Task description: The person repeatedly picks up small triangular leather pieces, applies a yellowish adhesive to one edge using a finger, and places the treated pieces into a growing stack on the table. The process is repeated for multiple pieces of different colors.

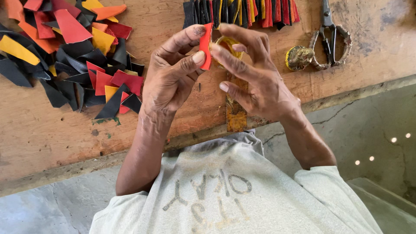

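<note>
My left hand [171,71] pinches a small red leather piece [206,45] between thumb and forefinger, held upright above the wooden board [173,117]. My right hand [253,71] meets it from the right, its forefinger touching the red piece. Behind the fingers sits a small round tin of yellow glue [227,44], partly hidden; whether the right hand holds it I cannot tell.
A heap of black, red, orange and yellow leather offcuts [71,52] lies at the left. A row of glued strips [242,11] lies along the top edge. Scissors [329,34] and a glue-crusted lid [299,57] rest at upper right. Concrete floor [368,130] below.
</note>
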